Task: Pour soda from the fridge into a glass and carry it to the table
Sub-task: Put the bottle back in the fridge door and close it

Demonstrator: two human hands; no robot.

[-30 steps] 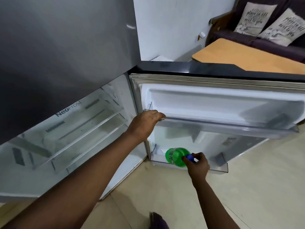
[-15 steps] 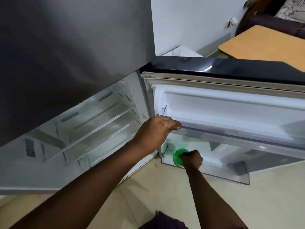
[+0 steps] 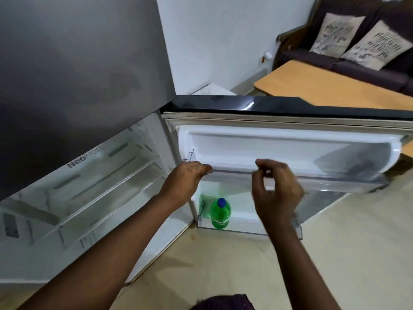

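Note:
A green soda bottle with a blue cap stands upright in the lowest shelf of the open fridge door. My left hand grips the left end of the door's upper shelf rail. My right hand hovers above and to the right of the bottle, empty, with fingers loosely curled and apart. No glass can be clearly made out.
The fridge interior at left shows empty clear shelves. A wooden table stands behind the door, with a dark sofa and two printed cushions beyond it. Tiled floor lies to the right.
My right hand let go of the bottle's cap and rose away from it. The bottle now stands upright in the lower door shelf. My left hand stays on the rail.

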